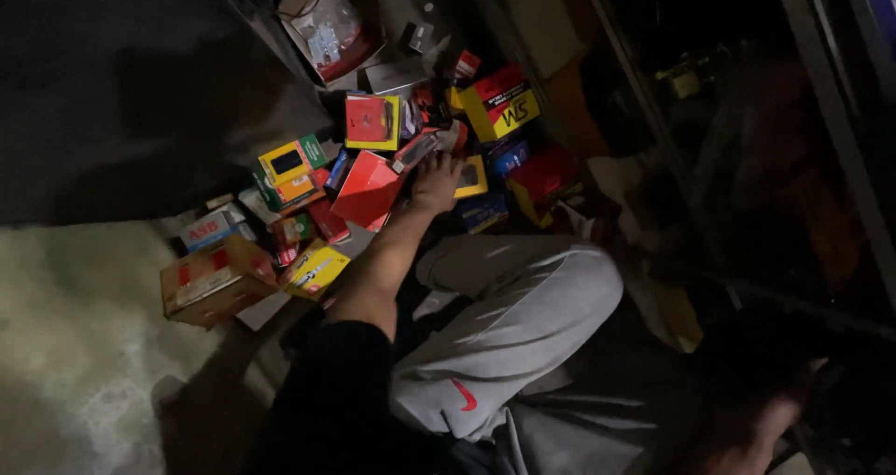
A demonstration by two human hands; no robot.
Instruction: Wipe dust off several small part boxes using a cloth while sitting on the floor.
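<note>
My left hand reaches forward, palm down, into a heap of small cardboard boxes on the floor. Its fingers lie spread between a red box on its left and a small yellow box on its right, with the fingertips near a flat red and dark packet. It grips nothing that I can see. My right hand sits low at the right in deep shadow, too dark to make out its fingers. My bent knee in grey trousers is between the two arms.
Several more boxes surround the heap: a yellow and red one at the back, a red-faced yellow one, a brown carton and a white and red box on the left. A clear plastic bag lies behind. Dark shelving frames stand at right.
</note>
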